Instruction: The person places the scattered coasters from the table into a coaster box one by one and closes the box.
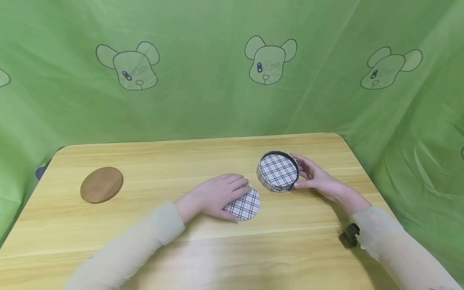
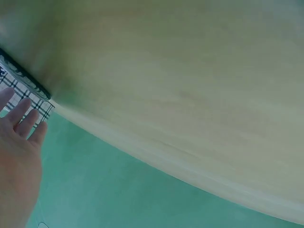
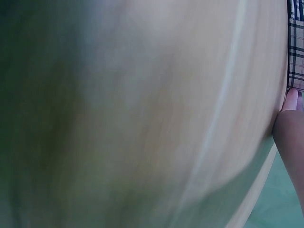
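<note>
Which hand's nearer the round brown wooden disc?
Left. The left hand is right of the disc, not touching it; the right hand is farther right, gripping the round black-and-white plaid box.

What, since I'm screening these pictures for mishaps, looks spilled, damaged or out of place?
Nothing stands out: no spill or damage is visible. The left hand rests on the plaid disc, the right hand holds the round box, and the wooden disc lies apart on the table.

Plaid disc (image 1: 248, 206) partly beneath left hand (image 1: 222, 196)
</note>
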A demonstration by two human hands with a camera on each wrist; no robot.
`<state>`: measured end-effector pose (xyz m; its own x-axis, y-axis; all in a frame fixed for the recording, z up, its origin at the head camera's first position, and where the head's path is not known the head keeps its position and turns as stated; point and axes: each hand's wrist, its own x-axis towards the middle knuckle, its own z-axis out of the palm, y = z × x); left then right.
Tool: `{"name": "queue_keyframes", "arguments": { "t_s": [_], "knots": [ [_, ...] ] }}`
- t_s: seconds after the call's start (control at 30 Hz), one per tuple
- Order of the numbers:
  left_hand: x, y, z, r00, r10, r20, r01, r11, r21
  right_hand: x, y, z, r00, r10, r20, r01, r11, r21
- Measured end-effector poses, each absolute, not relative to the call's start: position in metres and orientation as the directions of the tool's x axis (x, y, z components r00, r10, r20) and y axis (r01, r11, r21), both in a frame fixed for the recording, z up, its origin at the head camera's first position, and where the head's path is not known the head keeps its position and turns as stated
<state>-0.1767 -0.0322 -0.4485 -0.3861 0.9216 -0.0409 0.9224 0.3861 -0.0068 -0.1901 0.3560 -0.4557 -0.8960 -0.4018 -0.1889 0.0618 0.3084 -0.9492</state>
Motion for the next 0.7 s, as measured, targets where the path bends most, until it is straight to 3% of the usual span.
{"name": "queue_keyframes", "arguments": {
  "t_s": [0.7],
  "knots": [
    [-0.1733, -0.0231, -0.4549, -0.400, 0.913, -0.082, 0.915, 0.403, 0.030, -0.1874, 0.3543, -0.4523, -0.894, -0.399, -0.204, 0.083, 0.300, -0.950]
  ]
}}
